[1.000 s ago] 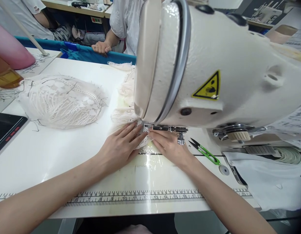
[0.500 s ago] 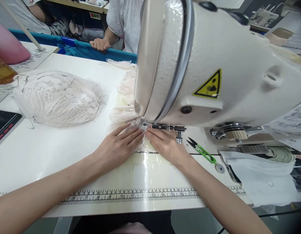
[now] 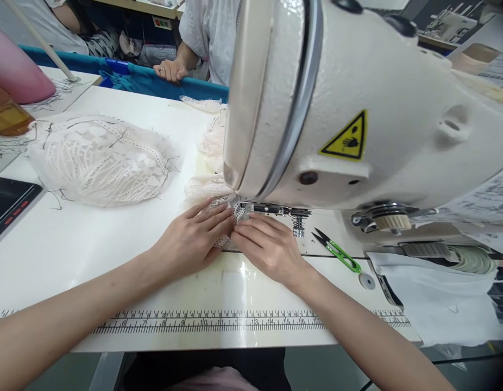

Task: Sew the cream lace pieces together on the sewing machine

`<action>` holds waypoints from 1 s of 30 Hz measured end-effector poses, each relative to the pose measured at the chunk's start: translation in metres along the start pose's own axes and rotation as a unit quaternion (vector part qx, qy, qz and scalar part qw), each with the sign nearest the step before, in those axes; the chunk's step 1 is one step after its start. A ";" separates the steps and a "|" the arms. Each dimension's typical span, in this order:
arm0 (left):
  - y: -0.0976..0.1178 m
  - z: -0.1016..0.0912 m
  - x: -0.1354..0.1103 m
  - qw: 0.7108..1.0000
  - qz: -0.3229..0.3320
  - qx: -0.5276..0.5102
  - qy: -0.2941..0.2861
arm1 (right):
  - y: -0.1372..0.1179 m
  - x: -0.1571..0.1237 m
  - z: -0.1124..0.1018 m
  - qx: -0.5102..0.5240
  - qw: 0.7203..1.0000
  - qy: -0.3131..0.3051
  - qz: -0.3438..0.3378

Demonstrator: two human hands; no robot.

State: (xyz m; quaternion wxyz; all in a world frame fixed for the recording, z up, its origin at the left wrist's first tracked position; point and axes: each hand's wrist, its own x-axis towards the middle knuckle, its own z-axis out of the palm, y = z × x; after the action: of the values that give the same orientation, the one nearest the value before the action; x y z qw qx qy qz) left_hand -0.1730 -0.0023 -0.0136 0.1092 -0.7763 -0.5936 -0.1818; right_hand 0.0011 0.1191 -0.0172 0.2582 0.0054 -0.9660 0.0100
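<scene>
Pale lace fabric [image 3: 238, 212] lies under the sewing machine head [image 3: 271, 108], beside the metal presser foot assembly [image 3: 271, 208]. My left hand [image 3: 198, 233] is on its left side, fingers together over the lace and thumb below, with a bit of lace showing between them. Bent fingers of my right hand [image 3: 268, 241] close on the lace edge just in front of the foot, and their tips meet my left fingertips. The right thumb is hidden. Behind my left hand the gathered cream fabric [image 3: 208, 187] runs back along the machine. The needle cannot be made out.
Green thread snips [image 3: 341, 255] and a small bobbin [image 3: 366, 281] lie right of my right hand. A lace piece [image 3: 100, 163] and a black device [image 3: 11, 203] are at left. A ruler strip [image 3: 219, 324] borders the front edge. Across the table, another person's hand [image 3: 170, 70] grips blue cloth [image 3: 141, 79].
My right hand has shifted left and slightly toward me, its fingers now more bent and touching my left fingertips. My left hand has moved a little left. The view has shifted slightly.
</scene>
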 end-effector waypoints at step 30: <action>0.012 0.003 0.003 0.999 -0.039 0.021 -0.006 | 0.013 -0.004 -0.006 0.010 0.999 -0.009 0.034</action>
State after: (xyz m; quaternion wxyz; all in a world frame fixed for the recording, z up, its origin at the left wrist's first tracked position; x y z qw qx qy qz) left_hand -0.1603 -0.0013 -0.0146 0.1147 -0.7509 -0.6280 -0.1692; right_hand 0.0075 0.1318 -0.0139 0.2493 -0.0251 -0.9677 0.0290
